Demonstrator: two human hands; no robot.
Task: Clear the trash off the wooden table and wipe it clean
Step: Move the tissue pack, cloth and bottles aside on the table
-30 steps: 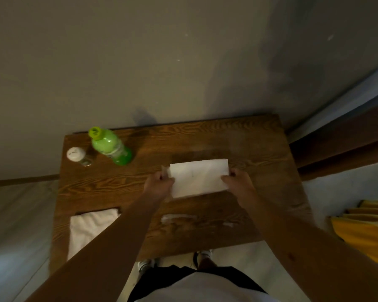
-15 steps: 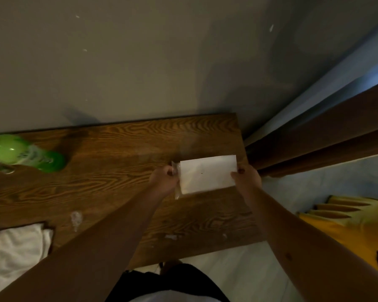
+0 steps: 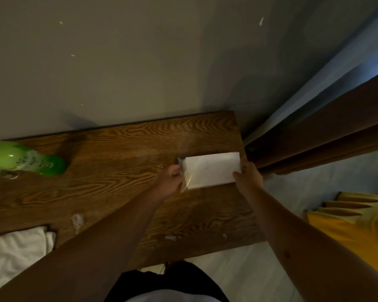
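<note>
Two hands on one white packet (image 3: 211,170), and that is the single piece of trash in the grip. The left hand (image 3: 169,180) pinches the packet's left end, fingers (image 3: 174,171) closed narrow on the crinkled clear wrap there. The right hand (image 3: 247,176) clamps the opposite end, thumb on top, fingers curled tight under it. The packet sits stretched between the two grips, over the right end of the wooden table (image 3: 122,162), its right edge level with the table's right edge.

Count the rest: one green bottle (image 3: 26,160) well off to the left of the left fingers, beyond the forearm, close to the table's back edge. One white cloth (image 3: 18,247) at the near-left corner, nearer the person than the left fingers, part hidden by the left forearm. Three pale smears on the wood below the hands: a bigger one (image 3: 77,220) left of the forearm, two small ones (image 3: 170,237) near the front edge.

Open wood runs wide between the left fingers and the bottle. Right of the right fingers the table ends at once; a dark wooden frame (image 3: 314,136) stands just past it, pale floor (image 3: 292,182) below, and a yellow thing (image 3: 354,225) further right and nearer.
</note>
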